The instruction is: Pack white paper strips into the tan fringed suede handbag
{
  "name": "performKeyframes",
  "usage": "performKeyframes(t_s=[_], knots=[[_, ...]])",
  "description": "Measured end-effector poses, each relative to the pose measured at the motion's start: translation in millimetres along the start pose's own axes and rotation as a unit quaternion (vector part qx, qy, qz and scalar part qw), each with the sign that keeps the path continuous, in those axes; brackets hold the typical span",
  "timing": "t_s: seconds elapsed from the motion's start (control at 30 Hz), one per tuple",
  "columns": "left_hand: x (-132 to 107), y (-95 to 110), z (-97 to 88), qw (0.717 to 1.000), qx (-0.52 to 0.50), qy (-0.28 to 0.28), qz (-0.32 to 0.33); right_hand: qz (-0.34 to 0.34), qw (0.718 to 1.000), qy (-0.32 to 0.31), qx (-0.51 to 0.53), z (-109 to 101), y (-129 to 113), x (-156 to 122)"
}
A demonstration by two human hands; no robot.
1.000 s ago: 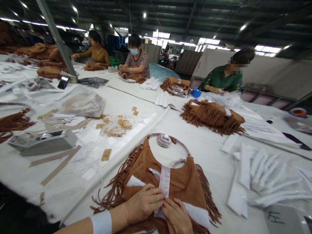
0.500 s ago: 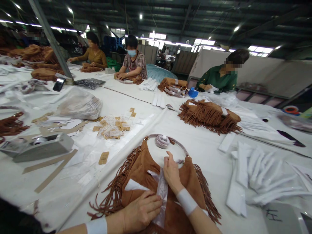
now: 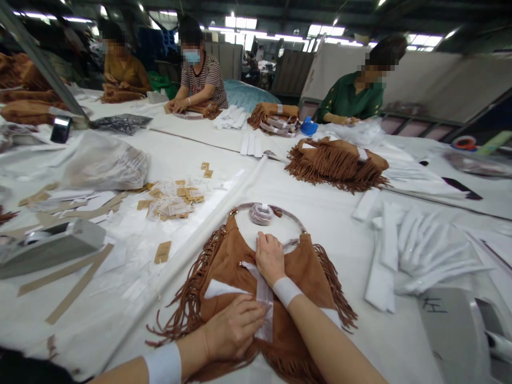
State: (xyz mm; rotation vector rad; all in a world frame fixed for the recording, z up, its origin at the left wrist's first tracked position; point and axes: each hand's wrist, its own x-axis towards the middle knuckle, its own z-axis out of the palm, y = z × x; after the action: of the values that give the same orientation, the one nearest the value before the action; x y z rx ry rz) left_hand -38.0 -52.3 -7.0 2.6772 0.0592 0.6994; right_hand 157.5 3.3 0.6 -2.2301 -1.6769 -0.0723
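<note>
Left fingers (image 3: 256, 316): curled, their tips pressing the lower part of a translucent white strip (image 3: 265, 325) down against the bag.
Left hand (image 3: 234, 332): knuckles up, resting on the bag's lower left; a white wristband (image 3: 164, 365) sits on the wrist.
Right fingers (image 3: 262, 246): released and laid flat, not gripping, on the upper end of the strip at the bag's top edge.
Right hand (image 3: 270, 258): palm down; the forearm crosses the bag from the lower right and has a white band (image 3: 286, 290) at the wrist.
Strip: runs slantwise down the middle of the bag front, pinned between the two hands.
Bag: a tan suede shoulder bag with fringe along both sides (image 3: 314, 272), lying flat on the white worktop (image 3: 344, 224) directly before the person.
Handle: a film-wrapped ring handle (image 3: 298, 228) arches beyond the right hand, with a small wrapped coil (image 3: 261, 213) at its top.
Right of the bag: a heap of folded white slips (image 3: 420, 250).
Left of the bag: scattered kraft tags (image 3: 172, 200) and a grey tape dispenser (image 3: 52, 248).
Farther out: a second fringed tan bag (image 3: 336, 162); beyond it a person in a green shirt (image 3: 346, 98) is at work.
</note>
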Motion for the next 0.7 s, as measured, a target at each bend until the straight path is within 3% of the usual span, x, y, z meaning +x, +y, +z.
performKeyframes(t_s=[0.13,0.23,0.37,0.43,0.57,0.7], knots=[[-1,0,-2.3,1.000,-0.023,-0.001,0.007,-0.021,0.999,0.009,0.036,-7,-1,-1],[1,4,-9.1,0.999,-0.042,-0.002,0.005,-0.054,0.996,0.023,0.069,-33,-2,-24],[-1,17,-16.2,0.999,-0.038,-0.023,-0.021,-0.105,0.990,0.029,0.088,-77,-4,-102],[-6,23,-15.4,0.998,-0.021,-0.043,-0.035,-0.148,0.987,0.006,0.065,-89,-2,-149],[-17,29,-7.8,0.996,0.025,-0.071,-0.049,-0.211,0.976,-0.036,-0.047,-81,10,-212],[-22,30,-3.5,0.993,0.060,-0.093,-0.047,-0.222,0.968,-0.030,-0.112,-67,27,-221]])
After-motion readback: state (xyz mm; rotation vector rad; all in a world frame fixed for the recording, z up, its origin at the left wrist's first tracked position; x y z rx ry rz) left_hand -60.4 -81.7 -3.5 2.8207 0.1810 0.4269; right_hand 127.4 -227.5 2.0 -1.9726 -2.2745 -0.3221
